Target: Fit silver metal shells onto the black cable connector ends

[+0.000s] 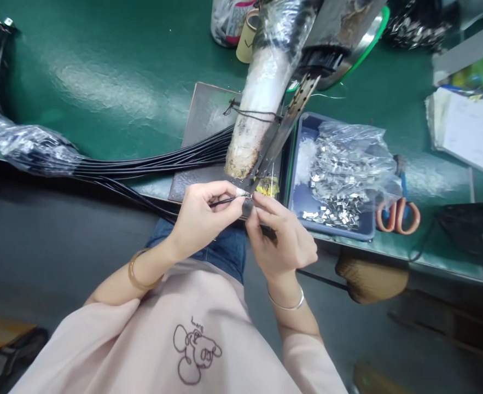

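My left hand (202, 216) is closed in a pinch on a thin black wire (225, 201) whose tip points right. My right hand (280, 232) is closed too, its fingertips meeting the wire's end where a small metal clip (247, 195) sits. Both hands work just below the tip of a plastic-wrapped machine arm (261, 104) and its metal feed strip (284, 128). A bundle of black wires (151, 164) runs from the left across the green table (114, 71) toward my hands.
A blue tray (331, 230) holds a clear bag of small metal clips (350, 164). Orange-handled scissors (397, 213) lie right of it. A dark plate (202, 120) sits under the machine. Papers (466, 126) lie at the far right, bagged wires (28, 145) at the left.
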Available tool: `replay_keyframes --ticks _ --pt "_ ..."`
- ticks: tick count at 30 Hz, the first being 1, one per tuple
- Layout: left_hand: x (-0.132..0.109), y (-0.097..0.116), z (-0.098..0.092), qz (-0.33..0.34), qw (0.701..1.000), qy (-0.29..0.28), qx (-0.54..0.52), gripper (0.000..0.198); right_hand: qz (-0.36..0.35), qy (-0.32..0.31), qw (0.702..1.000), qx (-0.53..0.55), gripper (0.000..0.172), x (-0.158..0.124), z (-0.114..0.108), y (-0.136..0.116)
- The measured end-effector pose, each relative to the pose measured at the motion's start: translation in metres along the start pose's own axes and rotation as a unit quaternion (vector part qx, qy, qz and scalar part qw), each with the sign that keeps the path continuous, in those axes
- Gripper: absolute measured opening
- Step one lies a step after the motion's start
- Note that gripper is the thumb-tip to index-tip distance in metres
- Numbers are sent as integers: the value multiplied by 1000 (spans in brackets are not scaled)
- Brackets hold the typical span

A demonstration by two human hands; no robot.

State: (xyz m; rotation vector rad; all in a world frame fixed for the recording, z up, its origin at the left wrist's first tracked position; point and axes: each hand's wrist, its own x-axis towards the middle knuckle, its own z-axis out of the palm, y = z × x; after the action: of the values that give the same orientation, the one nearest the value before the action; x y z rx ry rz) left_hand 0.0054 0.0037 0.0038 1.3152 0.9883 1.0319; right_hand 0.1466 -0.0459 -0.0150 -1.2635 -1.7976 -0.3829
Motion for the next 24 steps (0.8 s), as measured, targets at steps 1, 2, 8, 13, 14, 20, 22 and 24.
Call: replay_keyframes --ticks 1,2,8,13,14,20,22,24 --pt "0 0 0 4 1000 2 8 11 -3 -2 1000 0 17 1 0 1" --pt "0 1 0 7 1000 4 16 11 -4 -4 1000 -3 17 1 0 1" --pt "1 2 2 18 999 18 36 12 -7 -5 1000 -8 17 5 0 3" --pt "1 5 1 42 998 26 44 13 -14 -5 1000 -25 19 10 -3 1" --pt "1 5 0 42 998 26 48 13 -16 -9 999 -28 19 10 -4 1" --pt "-3 -2 -4 25 996 7 84 14 -44 -43 998 -27 19 9 -6 1" --pt "-4 -3 -4 23 996 4 87 15 -40 -42 998 -21 19 9 -7 2" --pt "-4 -2 -4 25 996 -2 80 16 -31 -40 999 -11 18 8 -8 3"
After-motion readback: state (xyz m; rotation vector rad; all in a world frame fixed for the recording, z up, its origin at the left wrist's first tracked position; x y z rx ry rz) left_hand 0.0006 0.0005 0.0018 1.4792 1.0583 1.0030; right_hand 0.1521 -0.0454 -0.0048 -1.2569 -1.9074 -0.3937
